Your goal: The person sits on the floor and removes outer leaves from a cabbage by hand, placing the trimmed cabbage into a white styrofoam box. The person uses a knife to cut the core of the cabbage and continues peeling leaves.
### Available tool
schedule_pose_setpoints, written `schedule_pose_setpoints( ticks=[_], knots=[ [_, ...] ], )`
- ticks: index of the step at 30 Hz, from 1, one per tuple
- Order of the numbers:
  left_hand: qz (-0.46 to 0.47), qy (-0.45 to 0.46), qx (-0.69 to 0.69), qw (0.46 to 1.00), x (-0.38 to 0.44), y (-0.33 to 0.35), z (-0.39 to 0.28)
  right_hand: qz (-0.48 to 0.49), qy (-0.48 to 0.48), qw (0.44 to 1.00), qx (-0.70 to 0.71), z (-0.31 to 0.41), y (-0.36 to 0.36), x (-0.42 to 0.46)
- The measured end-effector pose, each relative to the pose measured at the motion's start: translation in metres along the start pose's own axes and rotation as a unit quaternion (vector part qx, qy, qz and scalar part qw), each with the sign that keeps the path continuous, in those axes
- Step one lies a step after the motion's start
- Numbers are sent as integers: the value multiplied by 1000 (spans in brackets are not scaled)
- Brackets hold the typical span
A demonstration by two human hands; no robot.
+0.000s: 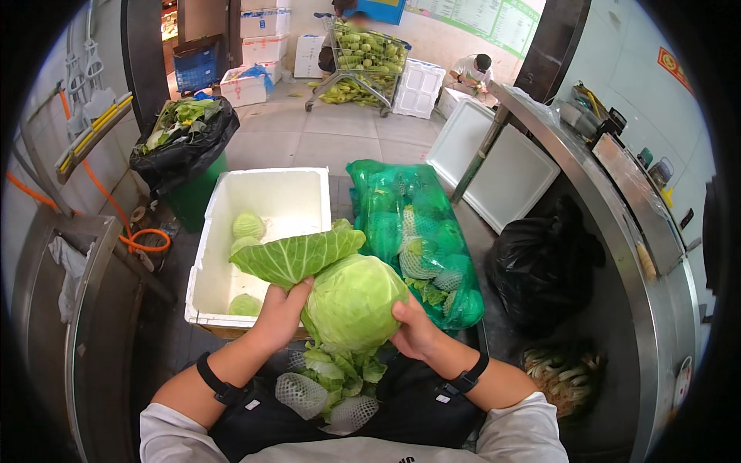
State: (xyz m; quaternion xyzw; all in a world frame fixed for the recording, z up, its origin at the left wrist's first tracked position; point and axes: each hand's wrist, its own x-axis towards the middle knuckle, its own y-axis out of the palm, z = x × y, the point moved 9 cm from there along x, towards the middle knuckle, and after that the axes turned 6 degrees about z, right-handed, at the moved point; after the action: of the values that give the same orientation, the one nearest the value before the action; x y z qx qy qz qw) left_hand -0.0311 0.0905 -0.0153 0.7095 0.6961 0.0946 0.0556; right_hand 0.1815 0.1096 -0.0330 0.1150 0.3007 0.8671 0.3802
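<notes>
A pale green cabbage [359,304] is held up in front of me between both hands. My left hand [286,309] pinches a large outer leaf [301,254] that stands away from the head on the left. On the right side, my right hand [414,330] supports the cabbage with the thumb on its face. Behind my left hand sits a white foam box [200,278] with several cabbages inside, among them one cabbage [248,226] at its far left. Loose leaves [330,370] and white foam net sleeves [301,395] lie below, between my legs.
A green mesh sack [382,223] of net-wrapped cabbages lies right of the box. A bin lined with black plastic [191,144] holds leaf scraps. At right are a steel counter [642,301], a black bag [544,266] and scallions [564,376]. Two people work beyond, near a loaded cart [370,55].
</notes>
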Motion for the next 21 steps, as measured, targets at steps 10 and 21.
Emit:
schedule_pose_setpoints(
  ticks=[10, 21],
  knots=[
    [6, -149, -112, 982, -3, 9, 16, 2, 5, 1000, 1, -1, 4, -1],
    [-38, -128, -126, 983, -1, 3, 16, 25, 15, 1000, 10, -5, 6, 1]
  ],
)
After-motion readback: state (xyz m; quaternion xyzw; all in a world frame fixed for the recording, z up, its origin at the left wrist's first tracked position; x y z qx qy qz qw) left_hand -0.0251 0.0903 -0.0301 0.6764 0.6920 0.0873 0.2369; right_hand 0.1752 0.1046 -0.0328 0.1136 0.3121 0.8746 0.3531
